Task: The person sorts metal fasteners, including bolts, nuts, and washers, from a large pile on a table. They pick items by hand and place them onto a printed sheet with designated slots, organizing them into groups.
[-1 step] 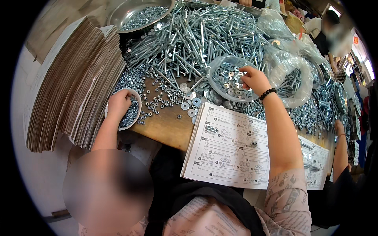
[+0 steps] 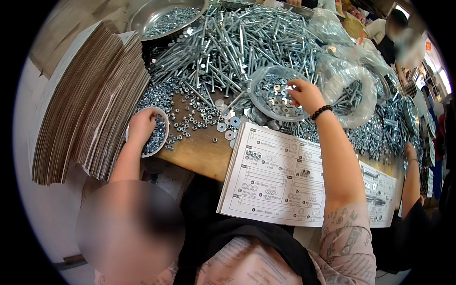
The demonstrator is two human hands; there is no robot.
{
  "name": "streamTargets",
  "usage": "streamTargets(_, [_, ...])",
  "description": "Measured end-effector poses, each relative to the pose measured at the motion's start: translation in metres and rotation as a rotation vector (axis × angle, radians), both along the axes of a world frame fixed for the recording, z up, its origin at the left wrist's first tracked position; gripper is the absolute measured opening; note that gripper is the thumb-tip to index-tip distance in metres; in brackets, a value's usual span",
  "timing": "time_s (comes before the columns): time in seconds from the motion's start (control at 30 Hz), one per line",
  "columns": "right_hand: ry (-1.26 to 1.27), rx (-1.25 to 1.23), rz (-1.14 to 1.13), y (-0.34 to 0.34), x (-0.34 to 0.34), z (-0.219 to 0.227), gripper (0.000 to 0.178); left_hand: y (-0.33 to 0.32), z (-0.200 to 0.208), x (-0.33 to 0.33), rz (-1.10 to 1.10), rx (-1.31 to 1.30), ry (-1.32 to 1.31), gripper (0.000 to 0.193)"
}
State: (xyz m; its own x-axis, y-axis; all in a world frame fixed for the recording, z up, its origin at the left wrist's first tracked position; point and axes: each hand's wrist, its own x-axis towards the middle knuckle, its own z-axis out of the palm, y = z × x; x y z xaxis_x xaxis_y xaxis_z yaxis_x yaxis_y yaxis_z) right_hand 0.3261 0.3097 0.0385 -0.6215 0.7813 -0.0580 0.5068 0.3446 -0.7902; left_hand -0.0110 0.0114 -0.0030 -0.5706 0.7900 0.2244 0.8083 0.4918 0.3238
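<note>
Nothing appears to differ from the earlier frame: both hands sit where they were. The left hand (image 2: 141, 124) is dipped into a small white bowl (image 2: 160, 140) of nuts at the table (image 2: 199, 154) edge, its fingers curled down into the pile, though whether they pinch anything I cannot tell. The right hand (image 2: 306, 95), a dark bead bracelet (image 2: 321, 112) on its wrist, reaches into a clear plastic tub (image 2: 261, 102) of washers, fingertips drawn together as if on one. A parts sheet (image 2: 270, 180) lies just below, long bolts (image 2: 237, 42) are heaped behind, and stacked cardboard (image 2: 90, 104) stands at the left.
</note>
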Motion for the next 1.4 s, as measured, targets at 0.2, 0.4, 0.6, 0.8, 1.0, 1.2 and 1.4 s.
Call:
streamTargets(0.2, [-0.075,0.147,0.028,-0.015,0.015,0.013,0.019,-0.006,-0.007,-0.007,-0.019,-0.025,0.109,0.019])
streamTargets(0.4, [-0.125,0.373,0.061,-0.009,0.027,-0.002,0.021,0.027,0.017,0.048,-0.096,0.115,0.049,0.013])
streamTargets(0.6, [-0.185,0.389,0.087,-0.014,0.017,-0.005,0.019,0.079,0.028,0.193,-0.664,0.110,-0.340,0.012])
streamTargets(0.8, [-0.153,0.402,0.128,-0.013,0.021,-0.007,0.016,0.109,0.001,0.257,-0.866,-0.078,-0.200,0.009])
streamTargets(1.0, [-0.163,0.433,0.131,-0.015,0.020,-0.011,0.017,0.112,0.005,0.258,-0.813,-0.226,-0.066,0.010])
streamTargets(1.2, [-0.073,0.454,0.127,-0.018,0.023,-0.010,0.016,0.104,0.004,0.247,-0.753,-0.181,-0.087,0.012])
streamTargets(1.4, [0.128,0.388,0.079,-0.030,0.038,0.003,0.015,0.095,0.006,0.239,-0.886,-0.102,0.049,0.018])
